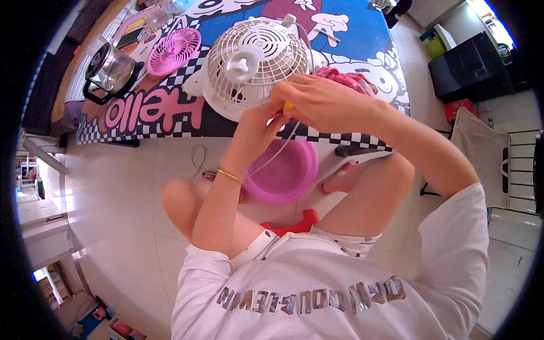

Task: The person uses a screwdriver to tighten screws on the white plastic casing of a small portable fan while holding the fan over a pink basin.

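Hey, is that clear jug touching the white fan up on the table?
Apart: the head view shows the patterned tablecloth and the round pink grille between the clear jug and the white fan.

Fan point(266, 42) on table point(362, 28), basin point(310, 170) below

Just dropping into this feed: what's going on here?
A seated person's left hand and right hand meet around a small yellow thing, mostly hidden, at the near side of a white caged fan on the table. A pink round grille lies left of the fan; a pink basin sits below.
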Tool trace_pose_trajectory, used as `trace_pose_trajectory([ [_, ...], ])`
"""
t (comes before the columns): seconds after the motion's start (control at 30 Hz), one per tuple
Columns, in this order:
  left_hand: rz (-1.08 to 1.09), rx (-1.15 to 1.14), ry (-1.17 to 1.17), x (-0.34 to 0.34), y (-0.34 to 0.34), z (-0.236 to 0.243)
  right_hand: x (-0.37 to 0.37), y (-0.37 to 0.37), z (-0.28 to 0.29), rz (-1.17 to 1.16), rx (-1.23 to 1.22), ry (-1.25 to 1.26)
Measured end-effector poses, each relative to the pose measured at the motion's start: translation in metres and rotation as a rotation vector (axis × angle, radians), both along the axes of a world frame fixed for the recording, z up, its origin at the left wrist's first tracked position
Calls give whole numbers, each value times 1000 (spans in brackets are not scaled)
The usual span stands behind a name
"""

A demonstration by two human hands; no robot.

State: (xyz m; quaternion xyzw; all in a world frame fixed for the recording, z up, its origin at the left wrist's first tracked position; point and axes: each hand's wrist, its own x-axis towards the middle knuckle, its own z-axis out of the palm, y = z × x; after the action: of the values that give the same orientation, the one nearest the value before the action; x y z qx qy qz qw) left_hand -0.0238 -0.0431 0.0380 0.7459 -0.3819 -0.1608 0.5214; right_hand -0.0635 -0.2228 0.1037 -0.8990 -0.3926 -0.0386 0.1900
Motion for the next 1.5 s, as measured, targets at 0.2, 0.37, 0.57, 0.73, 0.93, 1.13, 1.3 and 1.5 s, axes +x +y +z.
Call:
trace_pose_trajectory([
  [0.2, 235, -89, -131, -5, -8, -14, -17, 26, 25, -569, -292, 261],
  [0.37, 240, -206, -34, 0, -13, -7, -13, 19, 20, -463, -197, 216],
  [0.57, -47, -156, 101, 9, 8, 0, -2, 1, 5, -134, -147, 63],
  [0.73, -236, -74, 70, 22, 15, -6, -4, 11, 14, 3, -267, 59],
  [0.93, -27, -61, -9, 10, 4, 2, -9, 5, 12, -30, -223, 29],
  [1.13, 85, -211, -11, 2, -12, -17, -19, 20, 21, -409, -224, 130],
  [1.3, 121, -269, 21, -4, -17, -14, -17, 24, 6, -473, -241, -114],
  [1.5, 295, -189, -113, -16, -22, -14, -25, 29, -3, -619, -264, -173],
])
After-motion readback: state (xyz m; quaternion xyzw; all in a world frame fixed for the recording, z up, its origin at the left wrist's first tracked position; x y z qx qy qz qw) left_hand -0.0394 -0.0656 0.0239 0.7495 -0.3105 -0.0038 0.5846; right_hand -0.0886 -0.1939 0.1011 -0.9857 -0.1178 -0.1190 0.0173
